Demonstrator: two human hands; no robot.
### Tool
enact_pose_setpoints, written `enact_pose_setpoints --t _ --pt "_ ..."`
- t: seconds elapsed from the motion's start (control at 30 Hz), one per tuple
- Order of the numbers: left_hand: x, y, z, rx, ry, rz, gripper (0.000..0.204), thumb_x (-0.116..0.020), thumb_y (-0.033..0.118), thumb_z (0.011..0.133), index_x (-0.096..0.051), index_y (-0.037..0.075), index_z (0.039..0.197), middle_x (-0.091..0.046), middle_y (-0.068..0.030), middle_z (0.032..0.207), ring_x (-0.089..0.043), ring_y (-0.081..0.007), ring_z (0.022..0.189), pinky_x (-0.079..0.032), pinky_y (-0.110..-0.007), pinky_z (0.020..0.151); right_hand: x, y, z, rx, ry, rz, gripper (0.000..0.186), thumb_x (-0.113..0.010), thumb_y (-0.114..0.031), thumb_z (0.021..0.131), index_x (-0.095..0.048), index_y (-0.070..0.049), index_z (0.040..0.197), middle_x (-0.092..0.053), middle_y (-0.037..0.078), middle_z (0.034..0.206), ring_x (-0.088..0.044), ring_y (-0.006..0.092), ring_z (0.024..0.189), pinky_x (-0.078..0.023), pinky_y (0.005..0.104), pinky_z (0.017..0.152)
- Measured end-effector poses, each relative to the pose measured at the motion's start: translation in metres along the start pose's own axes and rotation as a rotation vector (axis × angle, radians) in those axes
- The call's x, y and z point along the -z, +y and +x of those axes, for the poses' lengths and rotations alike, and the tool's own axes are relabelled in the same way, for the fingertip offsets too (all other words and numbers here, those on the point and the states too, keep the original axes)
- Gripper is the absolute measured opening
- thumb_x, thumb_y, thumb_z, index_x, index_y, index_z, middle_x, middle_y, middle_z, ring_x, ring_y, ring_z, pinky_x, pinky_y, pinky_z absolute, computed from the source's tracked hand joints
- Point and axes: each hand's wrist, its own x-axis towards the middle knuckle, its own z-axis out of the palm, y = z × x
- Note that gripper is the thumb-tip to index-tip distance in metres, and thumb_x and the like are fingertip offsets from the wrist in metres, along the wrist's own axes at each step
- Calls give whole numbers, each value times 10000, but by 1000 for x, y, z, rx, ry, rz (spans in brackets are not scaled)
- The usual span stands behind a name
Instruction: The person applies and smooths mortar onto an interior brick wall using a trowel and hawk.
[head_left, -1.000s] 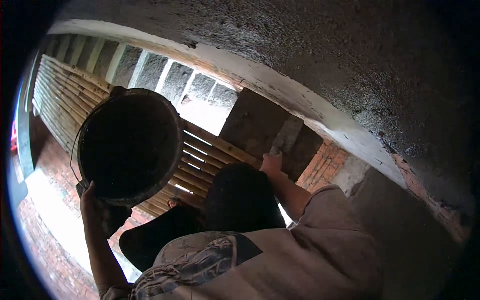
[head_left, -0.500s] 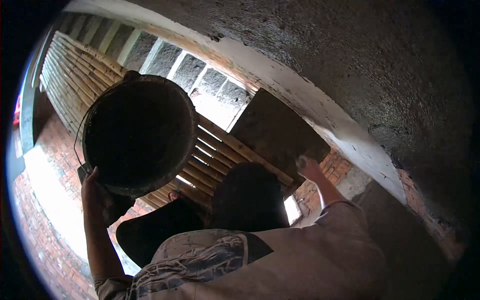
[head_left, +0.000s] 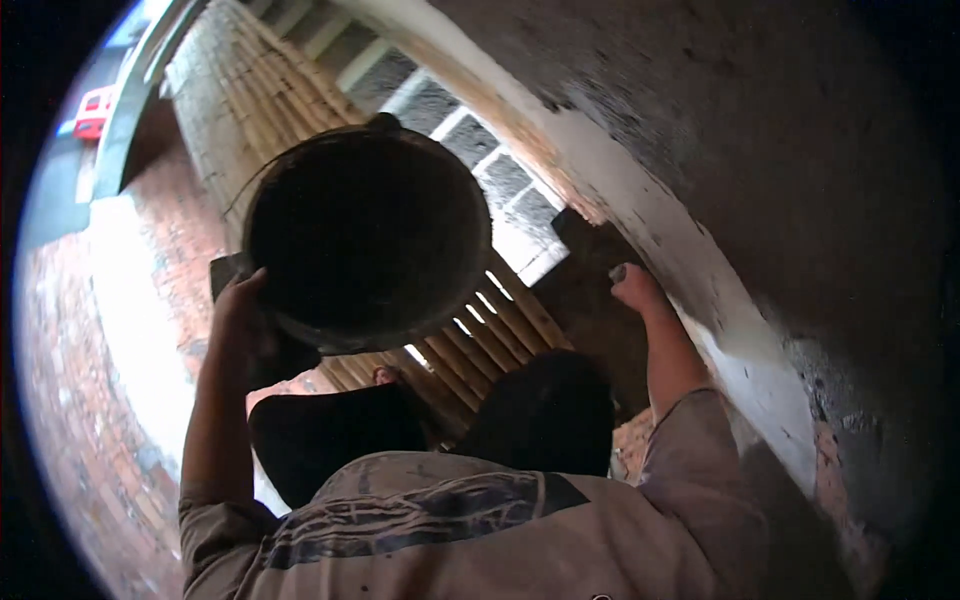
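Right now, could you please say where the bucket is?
In the head view, the bucket is left of centre, the left hand at its rim, bamboo poles beyond.

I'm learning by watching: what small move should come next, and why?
I'd perhaps steady the dark bucket with the left hand, since that hand is at its edge while the right hand is well apart from it.

Left hand point(head_left: 238, 312): gripping near-left side of dark round bucket point(head_left: 365, 240). Right hand point(head_left: 638, 288): closed on tool handle point(head_left: 617, 272), over dark board point(head_left: 598, 325). Bamboo poles point(head_left: 525, 318) below; brick paving point(head_left: 85, 390) at left.
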Motion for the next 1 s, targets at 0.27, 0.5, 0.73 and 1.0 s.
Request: enact_pose_setpoints --t 0.27,0.5,0.73,1.0 --pt "18 8 -18 -112 81 -15 224 -517 104 840 -525 -4 1036 -598 -108 879 -564 -189 736 -445 -295 704 77 -211 -54 567 479 -191 233 -569 -153 711 -524 -94 932 -629 84 811 -583 319 661 -442 396 575" --pt "70 -13 10 -123 -26 -157 224 -515 81 831 -529 -14 1033 -603 -111 914 -564 -195 733 -440 -305 716 98 -313 -4 705 475 -703 199 -563 -153 725 -509 -150 916 -620 59 762 -590 282 625 -435 396 551" --pt "177 -74 27 -70 85 -114 255 -580 156 819 -586 -30 993 -612 -108 887 -552 -192 763 -427 -292 734 63 -368 -113 746 -86 -654 203 -530 -175 719 -494 -116 910 -609 115 748 -585 354 699 -431 449 592" --pt "211 -42 47 -223 269 201 286 -656 278 791 -630 -6 798 -566 -22 698 -478 -124 586 -406 -247 560 -4 -459 -153 516 -152 -335 199 -517 -131 752 -480 -59 933 -608 160 810 -582 386 725 -445 463 634"
